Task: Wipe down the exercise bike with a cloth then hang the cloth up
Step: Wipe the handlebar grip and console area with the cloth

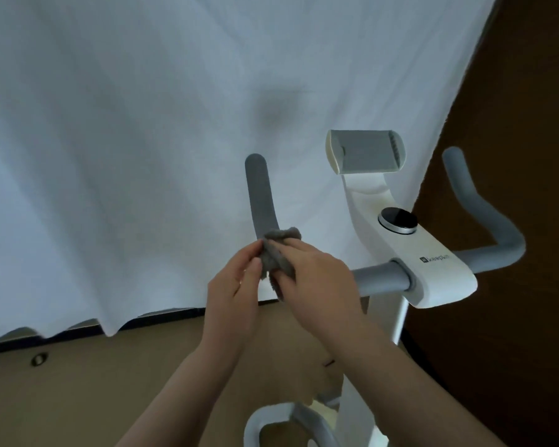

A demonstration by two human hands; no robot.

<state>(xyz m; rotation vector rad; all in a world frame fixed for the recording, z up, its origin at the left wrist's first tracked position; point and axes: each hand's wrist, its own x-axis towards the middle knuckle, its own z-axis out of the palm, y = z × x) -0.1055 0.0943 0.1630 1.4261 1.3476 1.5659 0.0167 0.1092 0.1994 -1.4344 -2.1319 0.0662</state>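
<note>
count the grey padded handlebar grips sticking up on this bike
2. The left grip rises in front of the white curtain, with the grey cloth wrapped round its base by both hands. The right grip rises at the far right, untouched.

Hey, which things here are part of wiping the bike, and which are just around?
Part of the job:
grey cloth, gripped by left hand and right hand
left handlebar
right handlebar
white console
phone holder

Just around:
white curtain
floor
</note>
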